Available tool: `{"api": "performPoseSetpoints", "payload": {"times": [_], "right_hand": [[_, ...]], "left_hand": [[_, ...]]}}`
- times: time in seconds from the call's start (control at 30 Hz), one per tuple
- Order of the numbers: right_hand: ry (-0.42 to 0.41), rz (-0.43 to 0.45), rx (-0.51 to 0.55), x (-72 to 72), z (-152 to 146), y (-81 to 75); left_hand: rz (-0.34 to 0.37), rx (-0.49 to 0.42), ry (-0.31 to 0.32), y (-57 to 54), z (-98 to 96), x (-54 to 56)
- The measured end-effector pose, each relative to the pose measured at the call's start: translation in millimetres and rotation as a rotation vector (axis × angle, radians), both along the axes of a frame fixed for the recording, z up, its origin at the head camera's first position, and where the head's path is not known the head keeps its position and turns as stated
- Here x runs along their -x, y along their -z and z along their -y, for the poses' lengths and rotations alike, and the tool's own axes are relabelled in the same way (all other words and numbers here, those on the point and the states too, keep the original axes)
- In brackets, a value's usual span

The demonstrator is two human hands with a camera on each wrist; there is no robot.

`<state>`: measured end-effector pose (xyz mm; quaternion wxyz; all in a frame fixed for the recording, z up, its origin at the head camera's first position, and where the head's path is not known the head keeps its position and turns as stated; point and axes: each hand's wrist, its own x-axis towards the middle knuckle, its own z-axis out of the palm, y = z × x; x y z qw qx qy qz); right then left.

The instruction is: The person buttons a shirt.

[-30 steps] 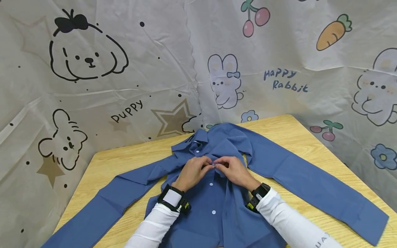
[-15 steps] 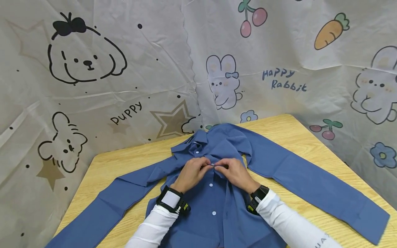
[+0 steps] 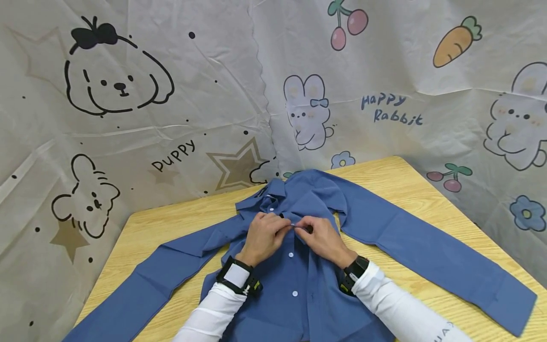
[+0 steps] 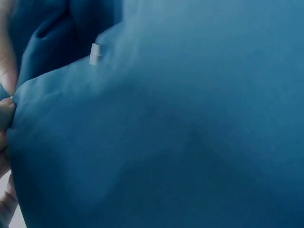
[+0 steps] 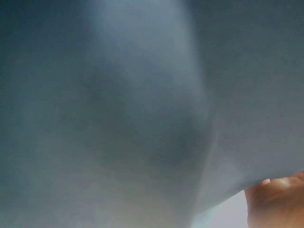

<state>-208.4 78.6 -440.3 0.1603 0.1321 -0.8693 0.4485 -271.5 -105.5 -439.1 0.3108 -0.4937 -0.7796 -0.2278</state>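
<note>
A blue long-sleeved shirt (image 3: 273, 280) lies spread on the table with its collar at the far end. Over the upper chest, both hands meet at the front placket. My left hand (image 3: 262, 237) pinches the placket edge between thumb and fingers. Opposite it, my right hand (image 3: 326, 241) pinches cloth right at a small white button (image 3: 292, 224), which the fingertips partly cover. In the left wrist view, fingers (image 4: 6, 71) grip the cloth edge at the left, and another white button (image 4: 94, 54) shows edge-on. Shirt cloth fills most of the right wrist view.
The wooden table (image 3: 171, 218) ends at a printed cloth backdrop (image 3: 231, 71) behind and at both sides. One sleeve (image 3: 436, 247) stretches to the right front, the other sleeve (image 3: 162, 266) to the left front. More white buttons (image 3: 295, 293) run down the placket.
The left hand's fingers have shifted slightly up and left, and the right fingers have bent a little at the button. Both hands stay at the same spot on the placket.
</note>
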Motion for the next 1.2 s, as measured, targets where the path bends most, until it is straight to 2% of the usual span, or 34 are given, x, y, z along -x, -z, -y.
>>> {"api": "performPoseSetpoints", "payload": {"times": [0.07,0.17,0.33,0.53,0.7,0.87,0.97,1.2], "right_hand": [[0.015,0.034,0.032,-0.2,1.8,-0.7],[0.012,0.071,0.046,-0.2,3.8,-2.0],[-0.024,0.089,0.052,1.3,4.1,-4.2],[-0.028,0.207,0.221,3.6,3.1,-6.1],[0.014,0.276,0.291,3.0,2.9,-8.2],[0.047,0.280,0.276,4.7,3.5,-11.1],[0.044,0.277,0.245,6.0,3.2,-13.6],[-0.036,0.292,0.167,6.7,0.4,-17.3]], "left_hand": [[-0.023,-0.007,0.005,-0.7,0.4,0.9],[-0.014,-0.015,0.034,-1.5,1.2,1.5],[-0.038,-0.009,0.045,-1.3,2.4,1.1],[-0.112,0.001,0.017,-3.1,1.9,0.9],[-0.080,0.022,0.010,-5.0,3.5,1.8],[-0.065,0.057,-0.028,-5.8,5.5,1.6],[-0.059,0.068,-0.075,-7.2,3.7,1.8],[-0.041,0.033,-0.159,-6.6,2.2,1.0]]}}
